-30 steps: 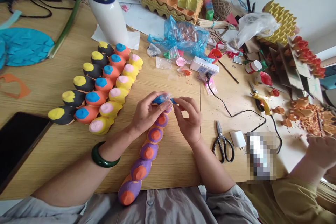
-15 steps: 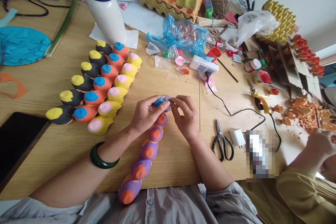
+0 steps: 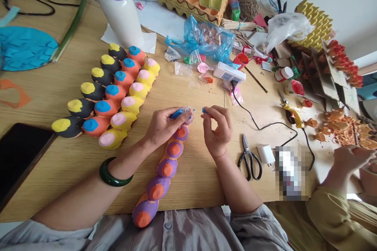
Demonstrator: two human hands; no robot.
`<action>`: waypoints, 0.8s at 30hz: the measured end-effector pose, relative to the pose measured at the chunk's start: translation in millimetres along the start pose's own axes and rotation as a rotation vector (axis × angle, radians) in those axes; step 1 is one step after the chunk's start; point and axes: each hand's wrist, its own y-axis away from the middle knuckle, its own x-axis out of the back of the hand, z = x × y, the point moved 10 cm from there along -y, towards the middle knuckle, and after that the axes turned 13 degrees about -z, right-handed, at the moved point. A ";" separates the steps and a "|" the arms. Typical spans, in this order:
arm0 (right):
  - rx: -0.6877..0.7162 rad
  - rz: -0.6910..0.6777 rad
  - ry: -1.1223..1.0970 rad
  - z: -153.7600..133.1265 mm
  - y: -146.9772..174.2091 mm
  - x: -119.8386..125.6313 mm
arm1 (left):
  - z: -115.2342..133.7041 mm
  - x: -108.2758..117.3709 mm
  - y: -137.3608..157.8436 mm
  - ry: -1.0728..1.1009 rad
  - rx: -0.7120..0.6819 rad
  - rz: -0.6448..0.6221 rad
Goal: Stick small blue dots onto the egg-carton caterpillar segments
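Egg-carton strip: the purple-and-orange strip (image 3: 167, 168) is lying slantwise on the wooden table (image 3: 203, 188), its near end overlapping the shirt front.
Left hand: the left hand (image 3: 165, 125) is clamping a crinkled clear packet (image 3: 176, 113) of blue clay-like stuff at the strip's far end; fingers are hiding whether packet and strip are touching.
Right hand: the right hand (image 3: 218, 125) is pinching a small blue dab (image 3: 204, 110) between thumb and forefinger, just right of the strip's far end, apart from the packet.
Blue dab, handling: going by its smallness, a light pinch is serving best; the left grip is wanting to stay steady, folding the plastic inward so no crumbs are dropping on the strip.
Change: half a second ago both hands were meeting at the packet; now the right is standing off rightward, blue showing at its fingertips.
Scissors: black-handled scissors (image 3: 249, 157) are lying right of the strip.
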 end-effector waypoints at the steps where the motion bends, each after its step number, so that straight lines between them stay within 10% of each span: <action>1: -0.005 -0.040 -0.014 0.8 -0.5 -4.2 | 0.4 -0.7 -0.1 0.007 -0.007 -0.004; 11: -0.023 -0.147 -0.044 5.5 -2.0 -13.0 | 0.2 1.1 1.1 -0.019 -0.044 0.016; 16: -0.098 0.034 -0.117 16.8 3.8 1.0 | 1.3 1.5 1.9 -0.017 -0.049 0.015; 20: -0.097 -0.164 -0.134 16.7 0.5 -18.8 | 1.8 2.4 2.2 -0.072 -0.055 0.023; 24: -0.237 0.051 -0.242 37.0 8.0 0.3 | -0.4 2.0 1.5 -0.012 -0.057 0.022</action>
